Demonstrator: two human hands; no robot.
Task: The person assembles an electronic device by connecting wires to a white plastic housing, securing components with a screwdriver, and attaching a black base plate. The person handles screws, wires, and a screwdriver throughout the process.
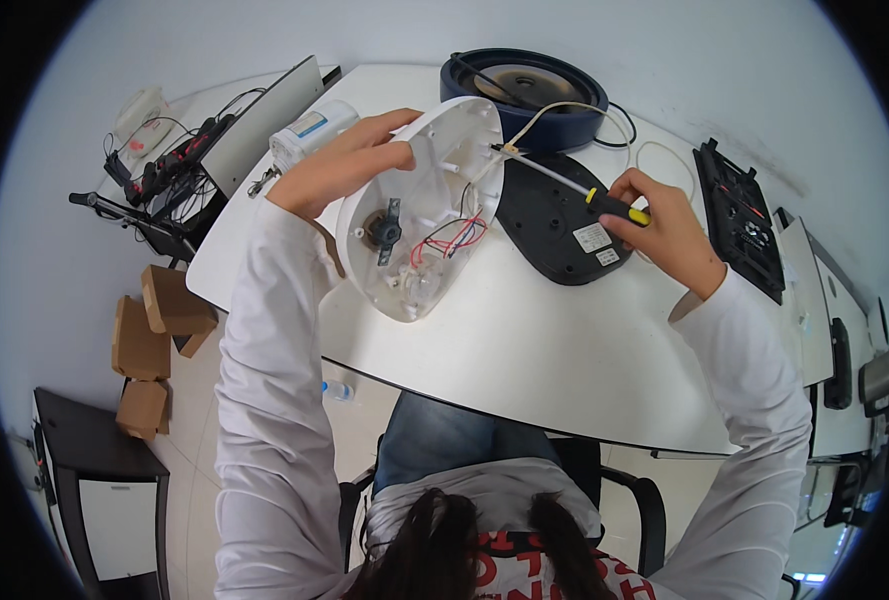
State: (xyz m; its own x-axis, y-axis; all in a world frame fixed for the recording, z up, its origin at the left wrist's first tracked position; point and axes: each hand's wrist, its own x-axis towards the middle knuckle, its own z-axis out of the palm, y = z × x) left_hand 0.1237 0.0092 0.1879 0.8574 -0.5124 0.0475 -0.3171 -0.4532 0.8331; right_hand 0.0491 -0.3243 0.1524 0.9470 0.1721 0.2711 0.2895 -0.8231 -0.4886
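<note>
My left hand grips the upper left rim of a white plastic appliance housing, tilted so its hollow inside faces me. Inside it show a dark round part with a metal bracket and thin red and black wires. In my right hand is a screwdriver with a black and yellow handle. Its tip meets the housing's right inner edge, where a beige power cord passes; the screw itself is too small to make out. A black base plate with white labels lies beside the housing.
A dark blue round appliance stands at the back. An open black tool case lies at the right. A white cylindrical container stands behind my left hand, near a desk divider. Cardboard boxes sit on the floor at left.
</note>
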